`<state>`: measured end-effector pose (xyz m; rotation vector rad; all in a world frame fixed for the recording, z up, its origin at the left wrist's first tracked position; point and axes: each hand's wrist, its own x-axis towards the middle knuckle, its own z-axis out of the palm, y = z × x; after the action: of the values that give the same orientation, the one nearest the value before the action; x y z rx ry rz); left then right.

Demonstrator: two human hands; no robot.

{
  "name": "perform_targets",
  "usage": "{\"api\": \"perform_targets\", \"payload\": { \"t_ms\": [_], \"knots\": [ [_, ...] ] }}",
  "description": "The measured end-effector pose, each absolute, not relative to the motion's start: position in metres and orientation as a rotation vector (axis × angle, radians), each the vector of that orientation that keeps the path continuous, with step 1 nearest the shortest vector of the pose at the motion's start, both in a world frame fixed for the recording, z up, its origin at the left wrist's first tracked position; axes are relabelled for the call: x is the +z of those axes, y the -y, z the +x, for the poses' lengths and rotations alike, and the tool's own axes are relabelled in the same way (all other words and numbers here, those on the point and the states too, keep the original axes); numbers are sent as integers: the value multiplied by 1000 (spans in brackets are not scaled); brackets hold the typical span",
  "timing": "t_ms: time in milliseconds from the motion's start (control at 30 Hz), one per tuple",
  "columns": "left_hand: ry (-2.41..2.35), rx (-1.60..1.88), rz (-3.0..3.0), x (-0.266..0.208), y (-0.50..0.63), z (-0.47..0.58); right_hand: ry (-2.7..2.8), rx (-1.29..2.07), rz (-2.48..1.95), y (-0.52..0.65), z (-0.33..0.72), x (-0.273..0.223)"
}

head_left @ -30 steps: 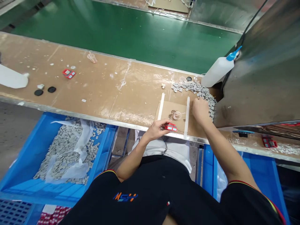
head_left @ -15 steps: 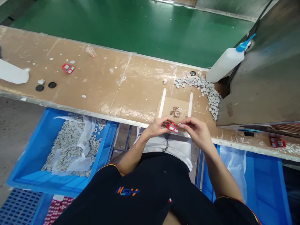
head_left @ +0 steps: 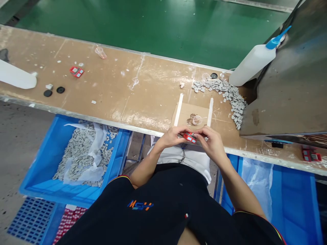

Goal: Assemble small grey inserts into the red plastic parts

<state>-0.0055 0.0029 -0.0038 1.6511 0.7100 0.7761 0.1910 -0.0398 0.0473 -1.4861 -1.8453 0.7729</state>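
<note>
My left hand [head_left: 171,136] is closed on a small red toy car body [head_left: 189,137] with pale blue windows, at the table's front edge. The fingers of my right hand [head_left: 211,141] are pinched against the car's right end. In the earlier view a small grey piece showed between those fingertips; now it is mostly hidden against the car. Just beyond my hands lies a cardboard piece [head_left: 185,114] with white tape strips along its sides, holding a small clear cup [head_left: 196,119] and brown smears.
Loose grey pieces [head_left: 236,102] lie heaped beside a white squeeze bottle [head_left: 251,64] with a blue nozzle. Another red car body [head_left: 76,71] sits at the left. Below the table are a blue bin [head_left: 38,189] of grey pieces and another blue bin [head_left: 293,200]. A metal box [head_left: 288,85] stands right.
My right hand has moved left, bringing the small grey piece up against the red car body. The whole view has shifted slightly.
</note>
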Motion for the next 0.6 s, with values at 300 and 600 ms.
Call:
{"api": "perform_targets", "payload": {
  "t_ms": [300,600],
  "knots": [
    [-729,742,1735,-4,2,-6,2105,673,-1524,59,187,50],
    [-747,951,1734,-8,3,-2,1390,1128,-1338,66,178,25]
  ]
}}
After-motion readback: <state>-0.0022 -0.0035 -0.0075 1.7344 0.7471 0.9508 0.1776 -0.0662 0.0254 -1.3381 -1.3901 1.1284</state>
